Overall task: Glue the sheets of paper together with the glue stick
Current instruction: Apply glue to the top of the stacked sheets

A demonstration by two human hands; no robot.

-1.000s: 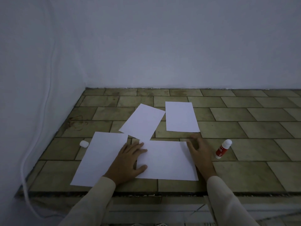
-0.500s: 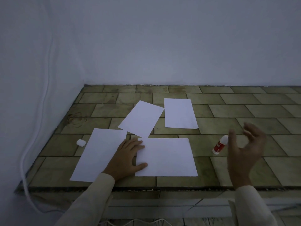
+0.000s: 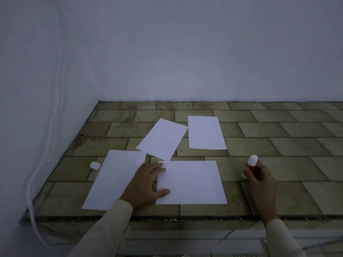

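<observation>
- While the left hand [image 3: 146,184] presses flat, fingers straight, on the near sheet [image 3: 193,182],
- the right hand [image 3: 260,181] curls round the glue stick [image 3: 251,164] on the tiled bench [image 3: 289,147].

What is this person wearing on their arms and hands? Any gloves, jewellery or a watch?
The left hand and right hand are bare, with no gloves, and no rings or watch that show. Both arms are covered to the wrist by long, loose sleeves in a plain pale cream cloth: the left sleeve and the right sleeve. No pattern, buttons or markings can be made out in this dim light.
</observation>
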